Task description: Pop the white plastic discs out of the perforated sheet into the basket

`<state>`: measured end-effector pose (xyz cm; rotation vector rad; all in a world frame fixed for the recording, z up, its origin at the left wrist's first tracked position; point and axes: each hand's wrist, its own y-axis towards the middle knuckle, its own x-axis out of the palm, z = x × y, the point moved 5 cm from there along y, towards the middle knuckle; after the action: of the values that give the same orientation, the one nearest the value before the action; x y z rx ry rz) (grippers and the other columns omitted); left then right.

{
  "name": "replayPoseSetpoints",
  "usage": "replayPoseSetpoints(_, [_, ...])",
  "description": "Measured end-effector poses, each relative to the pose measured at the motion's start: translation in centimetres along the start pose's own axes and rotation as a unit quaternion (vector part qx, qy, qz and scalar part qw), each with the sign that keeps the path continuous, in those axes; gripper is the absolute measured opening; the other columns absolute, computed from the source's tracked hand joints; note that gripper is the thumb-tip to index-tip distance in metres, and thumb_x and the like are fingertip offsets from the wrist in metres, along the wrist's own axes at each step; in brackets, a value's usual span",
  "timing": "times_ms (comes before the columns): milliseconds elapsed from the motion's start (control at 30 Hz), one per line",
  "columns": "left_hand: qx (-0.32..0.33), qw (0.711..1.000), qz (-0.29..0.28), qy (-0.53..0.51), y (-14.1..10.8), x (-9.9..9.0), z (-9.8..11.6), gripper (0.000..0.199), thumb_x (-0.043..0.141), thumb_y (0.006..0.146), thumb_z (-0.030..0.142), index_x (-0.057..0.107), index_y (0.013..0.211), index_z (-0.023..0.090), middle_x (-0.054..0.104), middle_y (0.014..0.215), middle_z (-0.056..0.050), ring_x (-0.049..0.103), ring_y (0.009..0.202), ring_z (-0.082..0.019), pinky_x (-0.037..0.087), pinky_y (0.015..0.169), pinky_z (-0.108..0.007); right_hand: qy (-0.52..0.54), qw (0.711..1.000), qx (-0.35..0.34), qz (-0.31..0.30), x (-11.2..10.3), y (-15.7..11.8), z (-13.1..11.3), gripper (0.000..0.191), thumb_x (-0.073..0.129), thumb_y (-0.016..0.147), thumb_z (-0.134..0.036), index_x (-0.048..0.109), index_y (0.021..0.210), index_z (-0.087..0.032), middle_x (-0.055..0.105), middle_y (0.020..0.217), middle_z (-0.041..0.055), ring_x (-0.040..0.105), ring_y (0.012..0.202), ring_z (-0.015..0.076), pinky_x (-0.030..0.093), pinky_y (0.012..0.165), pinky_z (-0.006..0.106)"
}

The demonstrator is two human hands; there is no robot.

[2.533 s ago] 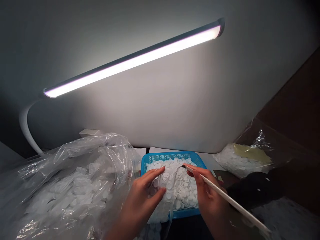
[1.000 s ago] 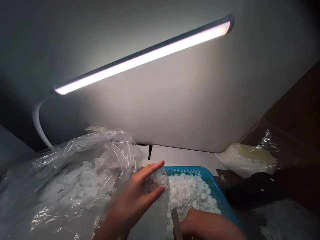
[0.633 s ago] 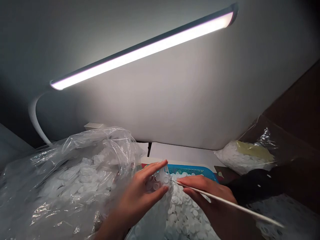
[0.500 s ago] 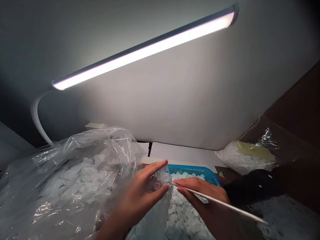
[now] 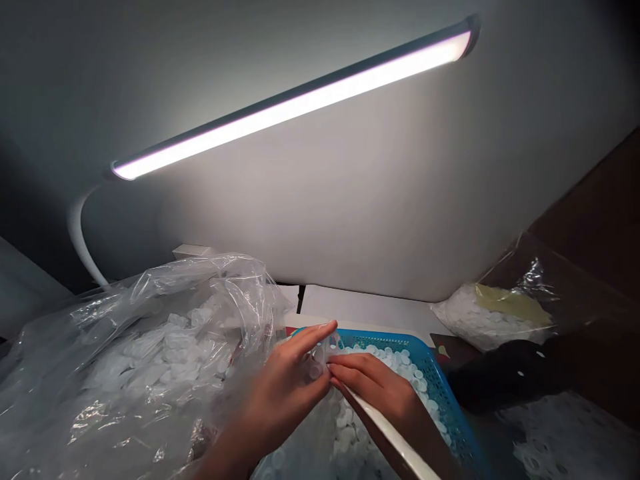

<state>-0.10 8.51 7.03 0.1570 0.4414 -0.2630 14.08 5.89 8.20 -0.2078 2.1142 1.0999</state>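
While the two hands meet low in the head view, just below the middle, the work in hand shows as a close pinch at a clear film sheet (image 5: 323,357) dotted with small white discs. The left hand (image 5: 275,393) is partly closed, its thumb and fingers gripping the sheet's edge, and the right hand (image 5: 385,393) is curled almost shut around a long, thin white strip (image 5: 390,433), its fingertips just beside the left hand's at the sheet. The strip runs down toward 5 o'clock, smooth and stiff-looking. Beneath the hands, a blue plastic basket (image 5: 440,393) with a pierced, lattice-like wall holds a heap of loose white discs (image 5: 353,427), flat and round, while more of the film hangs over the basket's near side. At 8 o'clock, a big crumpled clear plastic bag (image 5: 150,353) bulges with more white discs, its glossy folds catching the light. At 4 o'clock sits a smaller clear bag of white discs (image 5: 475,320) with a pale yellow-green label (image 5: 513,303) on it, beside dark fabric (image 5: 505,373). A long strip lamp (image 5: 300,100) glows overhead at 12 o'clock, on a curved white arm (image 5: 80,227).
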Motion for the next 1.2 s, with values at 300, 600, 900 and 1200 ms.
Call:
replayPoseSetpoints(300, [-0.024,0.999,-0.033,-0.003,-0.3,0.1,-0.2,0.057,0.064,0.080,0.024,0.048,0.135,0.035,0.050,0.141,0.001,0.037,0.135,-0.025,0.029,0.113,-0.046,0.015,0.999,-0.032,0.003,-1.9,-0.6,0.5,0.032,0.051,0.090,-0.008,0.056,0.118,-0.021,0.069,0.108,0.0082,0.063,0.100,0.0188,0.054,0.084,0.033])
replayPoseSetpoints(600, [-0.045,0.998,-0.037,0.017,-1.0,-0.1,-0.5,0.061,0.063,0.080,0.025,0.044,0.137,0.039,0.045,0.145,0.002,0.032,0.138,-0.027,0.024,0.114,-0.051,-0.071,0.985,0.079,0.134,-6.7,-1.5,2.0,0.033,0.051,0.089,-0.014,0.059,0.117,-0.029,0.069,0.112,0.0028,0.067,0.098,0.0203,0.053,0.085,0.033])
replayPoseSetpoints(900, [-0.016,1.000,-0.002,-0.022,-0.4,-0.4,0.2,0.054,0.064,0.081,0.025,0.049,0.132,0.039,0.051,0.140,0.005,0.044,0.129,-0.023,0.037,0.109,-0.042,0.010,0.988,0.156,0.014,-5.5,-1.1,2.7,0.011,0.059,0.088,-0.029,0.069,0.088,-0.027,0.073,0.100,0.0010,0.069,0.096,0.0211,0.056,0.083,0.032])
replayPoseSetpoints(1200, [-0.019,0.999,0.024,-0.014,-0.2,-0.4,0.3,0.047,0.064,0.083,0.030,0.052,0.127,0.040,0.055,0.135,0.007,0.048,0.126,-0.022,0.042,0.104,-0.038,0.112,0.975,0.183,0.061,-2.9,0.1,1.4,0.012,0.057,0.089,-0.023,0.069,0.088,-0.026,0.073,0.086,-0.0030,0.068,0.080,0.0141,0.055,0.074,0.021])
